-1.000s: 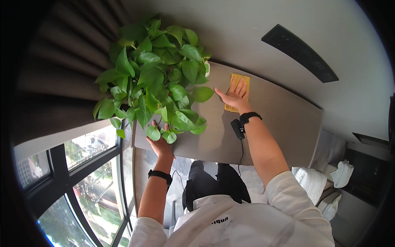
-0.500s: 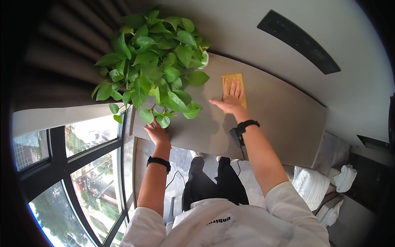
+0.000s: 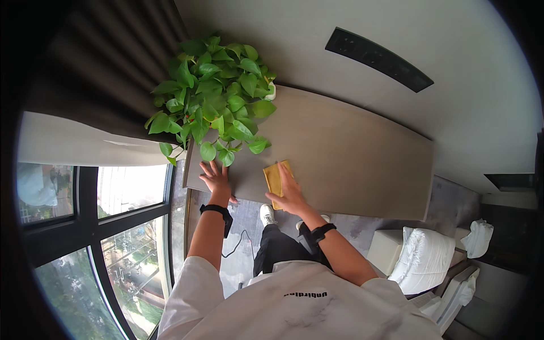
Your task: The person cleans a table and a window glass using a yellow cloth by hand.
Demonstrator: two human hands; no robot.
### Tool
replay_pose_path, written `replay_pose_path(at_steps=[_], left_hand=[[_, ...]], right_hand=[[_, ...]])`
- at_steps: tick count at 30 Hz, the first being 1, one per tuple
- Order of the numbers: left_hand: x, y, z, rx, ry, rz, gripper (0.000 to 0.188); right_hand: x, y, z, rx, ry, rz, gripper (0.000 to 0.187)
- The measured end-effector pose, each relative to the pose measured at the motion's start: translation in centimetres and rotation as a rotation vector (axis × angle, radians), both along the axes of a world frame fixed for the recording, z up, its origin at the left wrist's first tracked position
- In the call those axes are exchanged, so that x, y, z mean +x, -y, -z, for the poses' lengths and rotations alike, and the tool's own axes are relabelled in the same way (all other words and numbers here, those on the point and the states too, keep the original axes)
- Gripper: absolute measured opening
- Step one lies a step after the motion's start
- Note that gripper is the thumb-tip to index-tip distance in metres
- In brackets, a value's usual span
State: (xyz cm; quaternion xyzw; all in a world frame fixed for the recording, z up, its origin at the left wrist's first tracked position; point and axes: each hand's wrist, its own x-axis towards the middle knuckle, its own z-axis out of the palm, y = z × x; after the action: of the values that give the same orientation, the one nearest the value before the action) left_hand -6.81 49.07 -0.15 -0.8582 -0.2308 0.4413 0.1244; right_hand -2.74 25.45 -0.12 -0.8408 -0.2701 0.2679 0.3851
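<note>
A yellow cloth (image 3: 273,180) lies flat on the brown desktop (image 3: 351,153), near its front edge. My right hand (image 3: 290,194) rests over the cloth's right part, fingers stretched out and thumb apart. At the front left of the desktop my left hand (image 3: 215,180) is spread with its palm down, just below the hanging leaves. A bushy green potted plant (image 3: 218,99) covers the far left corner, and its leaves hide most of its pot. Each wrist wears a black band.
To the left is a large window (image 3: 133,226) with dark frames, below a dark curtain (image 3: 107,73). A black panel (image 3: 379,59) is set in the wall behind the desk. White bedding (image 3: 422,258) sits at the right. A cable (image 3: 241,241) lies on the floor near my feet.
My right hand and the yellow cloth have come from the back middle of the desktop toward its front edge and to the left. My left hand stays on the desktop; the view has shifted.
</note>
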Motion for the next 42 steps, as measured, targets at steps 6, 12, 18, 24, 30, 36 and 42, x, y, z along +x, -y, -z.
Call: replay_pose_path(at_steps=[6, 12, 18, 24, 30, 36, 42], left_hand=[[-2.2, -0.3, -0.4, -0.232, 0.186, -0.046, 0.148], [-2.8, 11.0, -1.5, -0.969, 0.742, -0.017, 0.113], [0.2, 16.0, 2.5, -0.753, 1.022, -0.027, 0.093], [3.6, 16.7, 1.8, -0.459, 0.748, 0.049, 0.091], [6.9, 15.6, 1.3, -0.457, 0.613, 0.171, 0.097], [13.9, 14.2, 1.6, -0.600, 0.707, 0.365, 0.094], [20.9, 13.5, 0.9, -0.530, 0.803, 0.387, 0.090]], right_hand=[[4.8, 10.8, 0.1, -0.006, 0.174, 0.437, 0.092], [5.3, 16.1, 0.9, -0.548, -0.026, 0.837, 0.113], [4.8, 13.0, 3.4, -0.650, 0.131, 1.018, 0.084], [4.7, 11.8, 3.2, -0.783, 0.348, 1.082, 0.064], [5.2, 11.4, 2.6, -0.806, 0.333, 1.050, 0.064], [5.6, 11.7, 2.7, -0.805, 0.300, 1.064, 0.064], [5.4, 11.7, 2.7, -0.837, 0.242, 1.045, 0.064]])
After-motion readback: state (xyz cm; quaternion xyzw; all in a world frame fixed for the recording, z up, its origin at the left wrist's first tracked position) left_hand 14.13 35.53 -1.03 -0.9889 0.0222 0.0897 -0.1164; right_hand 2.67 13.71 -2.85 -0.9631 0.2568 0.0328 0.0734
